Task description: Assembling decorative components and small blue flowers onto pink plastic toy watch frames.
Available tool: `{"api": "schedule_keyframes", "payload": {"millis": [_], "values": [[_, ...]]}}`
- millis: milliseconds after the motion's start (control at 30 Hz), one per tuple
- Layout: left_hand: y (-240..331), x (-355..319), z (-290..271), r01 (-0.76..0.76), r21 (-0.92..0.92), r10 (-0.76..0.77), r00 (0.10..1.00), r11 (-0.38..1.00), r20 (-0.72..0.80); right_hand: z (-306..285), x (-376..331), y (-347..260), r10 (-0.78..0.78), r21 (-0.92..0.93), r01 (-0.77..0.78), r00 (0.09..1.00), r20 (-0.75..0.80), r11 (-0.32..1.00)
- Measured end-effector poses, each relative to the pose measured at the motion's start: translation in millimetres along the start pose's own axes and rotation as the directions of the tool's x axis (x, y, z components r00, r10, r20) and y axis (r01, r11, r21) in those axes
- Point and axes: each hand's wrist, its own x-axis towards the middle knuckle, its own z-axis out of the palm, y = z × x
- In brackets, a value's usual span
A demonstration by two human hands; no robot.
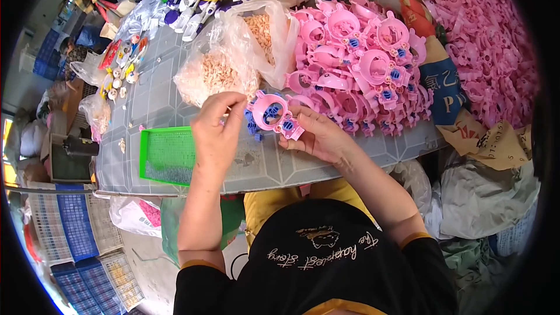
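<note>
Left forearm rising from six o'clock toward twelve, bare below a dark short sleeve, wrist bent slightly toward one o'clock. Left hand (214,131) curled, thumb and forefinger pinched together at two o'clock. Right forearm slanting in from five o'clock toward ten. Right hand (318,135) lying palm-up, fingers cupped and closed, tips pointing toward ten o'clock, near the left hand.

- A single head-worn fisheye view looks steeply down over the person's chest onto a grey table (163,102), close in.
- Both forearms enter from the lower edge; straight edges bend near the dark circular rim.
- Floor clutter fills the left and right margins.
</note>
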Motion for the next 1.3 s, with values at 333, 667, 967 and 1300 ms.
{"api": "schedule_keyframes", "payload": {"millis": [333,667,967,1300], "values": [[-41.9,-33.4,30.7,0.016,0.197,-0.055,0.979,0.980,0.197,-7.8,-3.3,-3.9,-0.358,0.134,0.355,0.934,0.004,0.925],[-35.0,-29.5,80.9,-0.255,0.427,0.170,0.959,0.867,0.226,-12.3,-2.8,-2.3,-0.354,0.093,0.348,0.934,0.058,0.933],[-3.4,-20.2,26.4,-0.057,0.144,0.068,0.995,0.988,-0.072,4.4,-4.3,-4.7,-0.246,-0.043,0.249,0.967,0.072,0.967],[21.4,-11.6,16.5,-0.454,0.151,0.389,0.862,0.878,0.326,-2.8,-4.0,1.6,-0.033,-0.055,0.039,0.993,0.110,0.998]]}}
